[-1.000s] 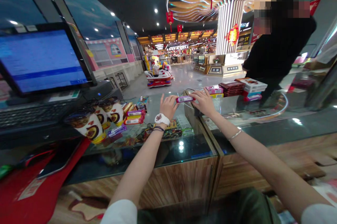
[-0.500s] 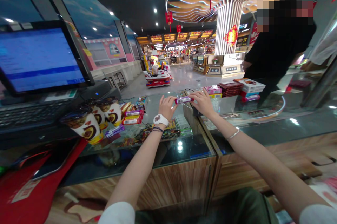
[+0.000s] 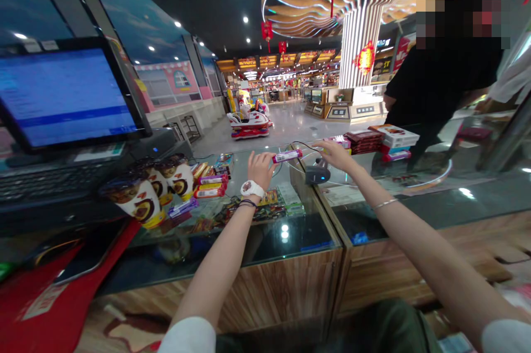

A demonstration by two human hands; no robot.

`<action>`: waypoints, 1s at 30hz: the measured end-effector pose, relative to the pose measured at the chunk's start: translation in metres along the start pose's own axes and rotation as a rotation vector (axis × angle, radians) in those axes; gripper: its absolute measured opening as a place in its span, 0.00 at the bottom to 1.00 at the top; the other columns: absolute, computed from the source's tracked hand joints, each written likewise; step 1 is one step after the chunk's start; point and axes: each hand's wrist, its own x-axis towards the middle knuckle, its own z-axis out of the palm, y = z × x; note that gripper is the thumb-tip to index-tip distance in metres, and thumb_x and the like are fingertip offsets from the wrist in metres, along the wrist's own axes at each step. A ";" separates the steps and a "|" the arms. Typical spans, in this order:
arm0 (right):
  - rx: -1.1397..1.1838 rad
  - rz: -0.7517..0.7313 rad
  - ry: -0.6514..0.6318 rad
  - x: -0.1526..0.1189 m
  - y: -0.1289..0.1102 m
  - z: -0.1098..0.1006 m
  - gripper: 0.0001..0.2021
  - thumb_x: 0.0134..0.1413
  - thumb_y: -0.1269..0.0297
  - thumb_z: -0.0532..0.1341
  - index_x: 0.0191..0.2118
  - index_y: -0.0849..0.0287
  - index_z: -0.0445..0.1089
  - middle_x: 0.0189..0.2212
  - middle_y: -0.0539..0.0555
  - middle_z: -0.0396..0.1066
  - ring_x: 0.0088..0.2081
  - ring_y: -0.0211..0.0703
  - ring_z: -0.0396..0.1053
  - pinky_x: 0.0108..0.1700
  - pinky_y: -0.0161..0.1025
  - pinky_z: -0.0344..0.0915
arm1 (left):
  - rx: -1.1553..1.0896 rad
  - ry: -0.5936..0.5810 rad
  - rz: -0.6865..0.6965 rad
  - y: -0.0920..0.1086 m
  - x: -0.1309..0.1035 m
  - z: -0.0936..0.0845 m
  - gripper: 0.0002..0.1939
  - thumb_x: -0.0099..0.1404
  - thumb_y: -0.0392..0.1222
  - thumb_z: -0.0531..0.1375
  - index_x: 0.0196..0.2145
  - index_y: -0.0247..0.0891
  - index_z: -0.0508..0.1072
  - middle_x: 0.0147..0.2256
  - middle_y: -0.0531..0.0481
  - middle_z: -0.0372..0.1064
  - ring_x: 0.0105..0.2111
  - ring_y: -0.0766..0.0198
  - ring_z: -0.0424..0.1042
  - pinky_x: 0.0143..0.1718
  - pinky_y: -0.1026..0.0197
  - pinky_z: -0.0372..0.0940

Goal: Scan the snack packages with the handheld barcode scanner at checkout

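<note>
My left hand (image 3: 260,171), with a white watch on its wrist, grips one end of a pink-and-purple candy roll (image 3: 287,156) above the glass counter. The roll's other end points right, free of my other hand. My right hand (image 3: 335,155) is apart from it, fingers loosely stretched, nothing visible in them. It hovers beside a pink pack (image 3: 341,141) and behind a small black scanner-like device (image 3: 317,175) with a blue light. To the left lie several more candy rolls (image 3: 211,190) and a purple one (image 3: 183,207), close to printed snack cups (image 3: 143,201).
A monitor (image 3: 70,93) and keyboard (image 3: 53,181) stand at left, above a red bag (image 3: 45,309) and a phone (image 3: 89,253). Dark red packets (image 3: 365,141) and boxes (image 3: 398,136) are stacked on the right counter. A person in black (image 3: 443,82) stands beyond it.
My right hand has let go of the candy roll and moved right, uncovering the black device. My left hand still holds the roll, now tilted slightly upward at its right end.
</note>
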 end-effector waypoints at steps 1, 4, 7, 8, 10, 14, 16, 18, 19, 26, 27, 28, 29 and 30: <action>0.008 0.012 -0.066 -0.003 0.010 0.000 0.23 0.51 0.77 0.55 0.52 0.56 0.74 0.51 0.57 0.76 0.54 0.52 0.72 0.58 0.53 0.66 | 0.000 0.002 0.002 -0.001 0.000 0.001 0.12 0.69 0.43 0.59 0.50 0.43 0.72 0.48 0.47 0.75 0.50 0.54 0.72 0.67 0.45 0.49; 0.071 0.043 -0.232 -0.013 0.032 0.007 0.31 0.42 0.83 0.53 0.51 0.53 0.75 0.51 0.52 0.76 0.54 0.48 0.73 0.58 0.48 0.67 | 0.000 -0.005 0.008 -0.002 -0.001 0.002 0.12 0.69 0.42 0.59 0.49 0.43 0.72 0.48 0.47 0.75 0.50 0.55 0.72 0.67 0.45 0.49; 0.179 0.037 -0.346 -0.020 0.040 0.015 0.33 0.39 0.82 0.55 0.53 0.50 0.75 0.56 0.51 0.73 0.57 0.48 0.70 0.60 0.48 0.66 | 0.001 -0.016 0.008 -0.002 -0.001 0.002 0.12 0.69 0.43 0.58 0.49 0.43 0.73 0.48 0.47 0.75 0.50 0.55 0.72 0.67 0.44 0.49; 0.216 0.030 -0.373 -0.021 0.041 0.018 0.33 0.40 0.81 0.56 0.54 0.50 0.74 0.57 0.51 0.72 0.59 0.49 0.69 0.60 0.49 0.65 | 0.002 -0.018 0.007 -0.002 -0.001 0.002 0.12 0.69 0.43 0.58 0.49 0.43 0.72 0.48 0.47 0.75 0.50 0.55 0.72 0.67 0.44 0.49; 0.272 0.012 -0.410 -0.023 0.040 0.020 0.31 0.41 0.78 0.59 0.54 0.51 0.74 0.58 0.52 0.71 0.59 0.51 0.68 0.61 0.49 0.63 | 0.004 -0.018 -0.002 -0.002 -0.001 0.001 0.12 0.69 0.43 0.58 0.50 0.43 0.72 0.48 0.47 0.75 0.50 0.55 0.72 0.67 0.45 0.49; 0.307 -0.041 -0.414 -0.024 0.035 0.020 0.26 0.42 0.75 0.62 0.50 0.53 0.77 0.51 0.54 0.76 0.55 0.51 0.72 0.60 0.49 0.64 | 0.002 -0.020 -0.016 -0.001 -0.001 0.001 0.13 0.69 0.43 0.58 0.50 0.43 0.72 0.49 0.47 0.75 0.51 0.55 0.71 0.67 0.44 0.49; 0.300 -0.064 -0.395 -0.024 0.031 0.018 0.24 0.43 0.75 0.62 0.48 0.55 0.77 0.49 0.54 0.78 0.52 0.51 0.74 0.58 0.49 0.66 | 0.000 -0.025 -0.015 -0.001 -0.001 0.001 0.13 0.69 0.43 0.59 0.50 0.43 0.72 0.49 0.47 0.75 0.51 0.55 0.71 0.67 0.45 0.49; 0.288 -0.070 -0.389 -0.023 0.026 0.016 0.22 0.43 0.76 0.61 0.47 0.56 0.78 0.47 0.54 0.78 0.51 0.50 0.74 0.57 0.48 0.67 | -0.001 -0.031 -0.018 -0.001 -0.001 0.001 0.13 0.69 0.43 0.59 0.50 0.43 0.72 0.49 0.47 0.74 0.51 0.54 0.71 0.67 0.45 0.49; 0.281 -0.068 -0.390 -0.023 0.023 0.015 0.22 0.42 0.76 0.61 0.46 0.56 0.78 0.47 0.54 0.79 0.50 0.50 0.75 0.56 0.48 0.68 | -0.002 -0.034 -0.020 -0.001 -0.001 0.001 0.13 0.69 0.43 0.59 0.50 0.43 0.72 0.49 0.46 0.74 0.51 0.54 0.71 0.67 0.44 0.49; 0.250 -0.101 -0.332 -0.021 0.013 0.014 0.22 0.42 0.76 0.60 0.46 0.57 0.77 0.46 0.57 0.78 0.50 0.51 0.75 0.54 0.48 0.68 | -0.001 -0.038 -0.037 -0.003 -0.002 0.002 0.13 0.69 0.42 0.58 0.50 0.43 0.72 0.49 0.47 0.74 0.52 0.55 0.71 0.67 0.44 0.49; 0.240 -0.099 -0.300 -0.021 0.011 0.014 0.22 0.44 0.75 0.61 0.48 0.58 0.76 0.47 0.58 0.78 0.50 0.52 0.74 0.54 0.49 0.68 | 0.002 -0.039 -0.042 -0.004 -0.002 0.002 0.13 0.69 0.42 0.58 0.50 0.43 0.72 0.50 0.47 0.74 0.52 0.55 0.71 0.67 0.45 0.48; 0.231 -0.092 -0.259 -0.020 0.009 0.013 0.22 0.45 0.73 0.61 0.49 0.59 0.75 0.47 0.59 0.78 0.50 0.52 0.74 0.54 0.49 0.68 | 0.004 -0.040 -0.048 -0.005 -0.002 0.002 0.13 0.69 0.42 0.58 0.50 0.43 0.72 0.50 0.47 0.74 0.52 0.55 0.71 0.67 0.45 0.49; 0.225 -0.082 -0.211 -0.019 0.006 0.012 0.22 0.47 0.71 0.62 0.51 0.60 0.73 0.48 0.59 0.77 0.50 0.53 0.74 0.54 0.50 0.68 | 0.007 -0.041 -0.055 -0.006 -0.002 0.003 0.13 0.69 0.42 0.58 0.50 0.43 0.72 0.50 0.47 0.74 0.52 0.54 0.71 0.67 0.45 0.49; 0.224 -0.071 -0.156 -0.018 0.003 0.011 0.22 0.49 0.69 0.62 0.53 0.60 0.72 0.49 0.60 0.76 0.50 0.54 0.73 0.54 0.51 0.68 | 0.009 -0.042 -0.061 -0.007 -0.002 0.003 0.13 0.69 0.42 0.58 0.50 0.43 0.72 0.50 0.47 0.75 0.52 0.54 0.71 0.67 0.45 0.49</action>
